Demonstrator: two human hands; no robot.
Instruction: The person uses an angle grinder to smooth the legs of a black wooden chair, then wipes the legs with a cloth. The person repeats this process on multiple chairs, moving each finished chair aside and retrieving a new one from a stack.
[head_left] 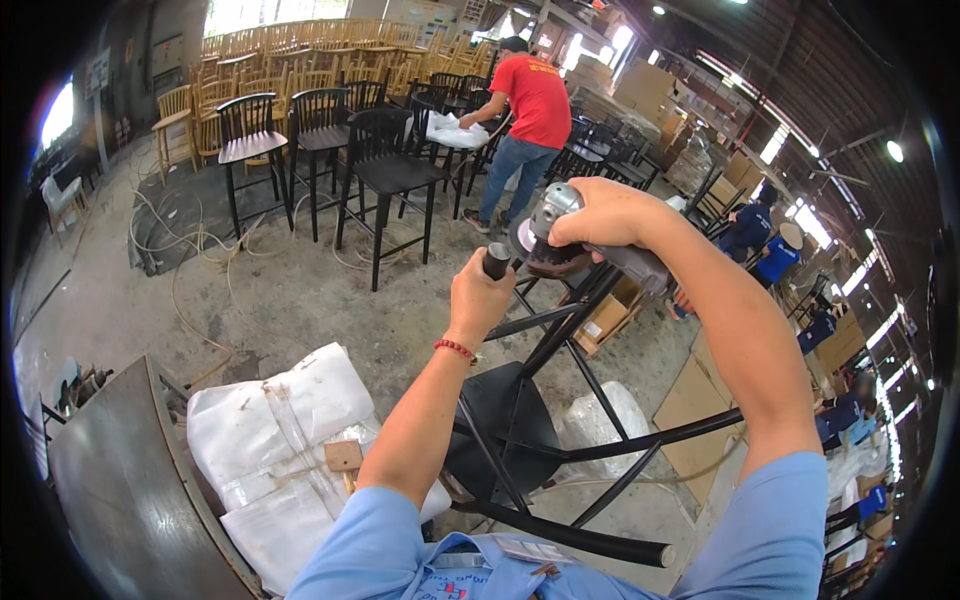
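Note:
An upturned black chair stands before me, its dark seat (505,430) low and its legs pointing up and outward. My left hand (482,295) is closed round what looks like a black chair leg (497,261), whose round end sticks out above the fingers. My right hand (620,218) grips an angle grinder (556,205) with a silver head and grey body. Its round disc (530,250) sits just right of that leg's end and near the top of another leg (570,320). Whether the disc touches wood, I cannot tell.
White wrapped padding (290,430) lies beside a dark metal-topped table (140,480) at left. Black chairs (385,165) stand ahead, near a person in a red shirt (535,100). A cardboard box (605,315), clear plastic (605,430) and hoses (185,300) lie on the floor.

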